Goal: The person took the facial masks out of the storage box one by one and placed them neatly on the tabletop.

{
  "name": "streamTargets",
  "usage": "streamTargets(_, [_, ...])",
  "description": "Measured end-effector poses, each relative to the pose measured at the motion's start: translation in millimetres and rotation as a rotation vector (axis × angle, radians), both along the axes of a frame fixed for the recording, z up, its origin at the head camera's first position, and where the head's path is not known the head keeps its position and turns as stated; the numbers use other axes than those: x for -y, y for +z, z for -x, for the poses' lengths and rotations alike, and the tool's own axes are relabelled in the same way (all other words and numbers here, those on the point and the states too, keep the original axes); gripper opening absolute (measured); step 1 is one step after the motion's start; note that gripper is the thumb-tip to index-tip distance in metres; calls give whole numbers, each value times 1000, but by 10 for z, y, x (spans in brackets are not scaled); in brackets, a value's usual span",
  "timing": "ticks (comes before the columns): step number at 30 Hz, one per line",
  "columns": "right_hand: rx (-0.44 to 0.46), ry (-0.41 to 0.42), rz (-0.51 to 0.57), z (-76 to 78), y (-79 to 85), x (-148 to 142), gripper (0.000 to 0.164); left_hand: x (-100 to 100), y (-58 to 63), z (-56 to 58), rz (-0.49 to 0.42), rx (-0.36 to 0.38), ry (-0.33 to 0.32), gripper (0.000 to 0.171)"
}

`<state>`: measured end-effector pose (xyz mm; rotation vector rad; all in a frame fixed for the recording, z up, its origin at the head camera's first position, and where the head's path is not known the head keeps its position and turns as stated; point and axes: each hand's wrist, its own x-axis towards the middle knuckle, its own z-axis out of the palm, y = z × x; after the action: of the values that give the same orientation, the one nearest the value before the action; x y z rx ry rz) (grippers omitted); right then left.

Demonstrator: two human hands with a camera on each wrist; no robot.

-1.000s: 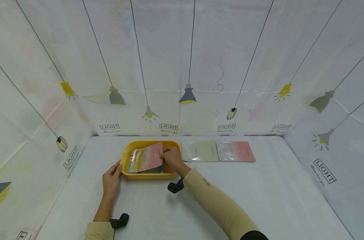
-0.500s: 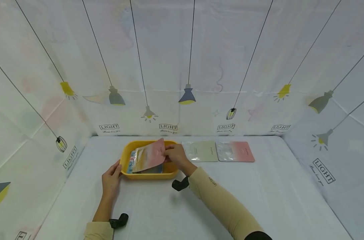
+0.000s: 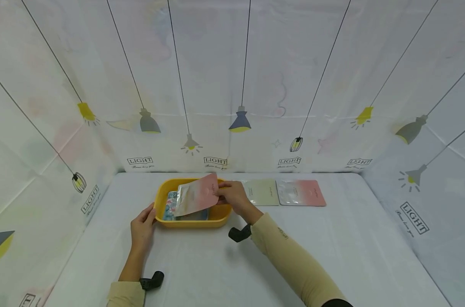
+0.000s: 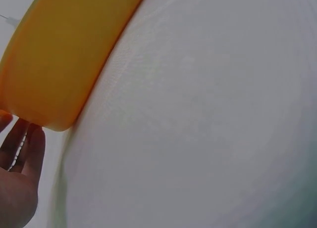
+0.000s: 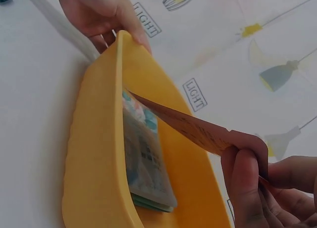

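My right hand (image 3: 235, 197) pinches the edge of a pink-and-silver sheet mask packet (image 3: 197, 195) between thumb and fingers. The packet slants over a yellow plastic basket (image 3: 195, 224), its far end low inside. In the right wrist view, its printed back faces the camera, and a stack of other packets (image 5: 146, 159) lies on the basket floor. One blue floral packet (image 3: 171, 204) shows at the left of that stack. My left hand (image 3: 142, 228) holds the basket's left end, thumb at the rim and fingers against the outer wall (image 4: 49, 74).
To the right of the basket, a pale green packet (image 3: 261, 192) and a pink packet (image 3: 301, 193) lie flat side by side on the white-covered table (image 3: 332, 251). A lamp-printed cloth (image 3: 263, 85) hangs behind and at both sides.
My right hand has moved right and slightly up, drawing the pink packet off the stack and exposing the floral packet beneath. The left hand and basket stay in place.
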<state>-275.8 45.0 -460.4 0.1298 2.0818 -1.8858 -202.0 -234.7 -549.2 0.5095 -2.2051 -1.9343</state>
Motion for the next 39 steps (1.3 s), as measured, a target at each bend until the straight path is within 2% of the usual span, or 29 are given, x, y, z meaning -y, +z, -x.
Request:
streamTargets(8, [14, -11, -1, 5, 34, -244, 30, 6, -7, -3, 19, -18, 6, 46])
streamTargets(15, [12, -22, 23, -18, 126, -453, 30, 30, -16, 28, 82, -40, 17, 47])
streamTargets(24, [22, -28, 46, -47, 88, -725, 32, 8, 11, 15, 88, -39, 36, 45])
streamTargets(32, [3, 7, 113, -110, 84, -1018, 38, -6, 31, 32, 144, -27, 51, 42])
streamTargets(39, [-1, 28, 146, -149, 108, -1274, 42, 3, 38, 40, 144, -42, 62, 43])
